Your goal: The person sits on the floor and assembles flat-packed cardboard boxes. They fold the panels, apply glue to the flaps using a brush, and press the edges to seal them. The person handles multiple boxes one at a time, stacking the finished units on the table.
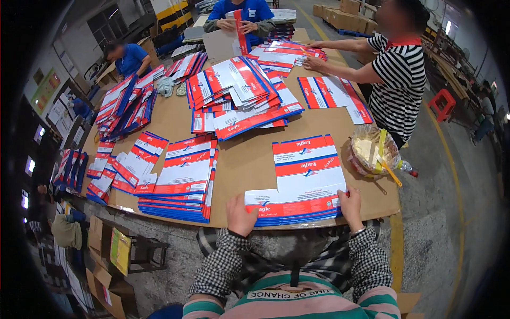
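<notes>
Flat on the table's near edge, right in front of me, lies a printed carton sheet [311,183] in red, white and blue. My left hand [241,215] is closed at its lower left flap, fingers curled at the edge. At the opposite edge, my right hand [350,206] grips the sheet's lower right corner with the thumb on top. A small dark-red spot shows by that thumb, too small to make out. Just left of my left hand is a neat stack of matching flat cartons [183,173].
A plastic-lined tub of pale paste [366,149] with a yellow-handled brush [390,171] stands at the table's right edge. Loose carton piles [239,90] cover the middle and left. A person in a striped shirt [398,74] works at the right; two in blue work farther off.
</notes>
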A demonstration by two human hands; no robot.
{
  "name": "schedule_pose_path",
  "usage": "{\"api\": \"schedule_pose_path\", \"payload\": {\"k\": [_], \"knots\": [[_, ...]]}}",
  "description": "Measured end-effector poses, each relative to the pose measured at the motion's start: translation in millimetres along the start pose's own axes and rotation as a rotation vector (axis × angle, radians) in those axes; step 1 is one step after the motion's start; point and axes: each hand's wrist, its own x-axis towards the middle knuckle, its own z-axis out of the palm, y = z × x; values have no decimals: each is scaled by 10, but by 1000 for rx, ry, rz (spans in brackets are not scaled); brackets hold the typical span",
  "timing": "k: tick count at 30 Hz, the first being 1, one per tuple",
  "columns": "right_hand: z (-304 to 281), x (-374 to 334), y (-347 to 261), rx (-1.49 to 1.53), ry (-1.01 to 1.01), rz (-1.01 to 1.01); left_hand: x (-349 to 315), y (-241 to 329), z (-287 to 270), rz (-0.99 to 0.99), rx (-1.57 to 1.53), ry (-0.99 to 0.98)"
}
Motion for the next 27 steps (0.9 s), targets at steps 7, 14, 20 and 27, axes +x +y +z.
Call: {"api": "schedule_pose_path", "payload": {"k": [7, 14, 20, 27], "knots": [[-96, -73, -139, -160, 25, 44, 532, 193, -101, 68, 139, -664], [-111, -85, -133, -195, 23, -14, 672, 101, -7, 121, 110, -654], [-89, -116, -93, -229, 6, -72, 749, 137, 30, 24, 128, -673], [-62, -175, -23, -239, 11, -78, 630, 205, 64, 117, 157, -627]]}}
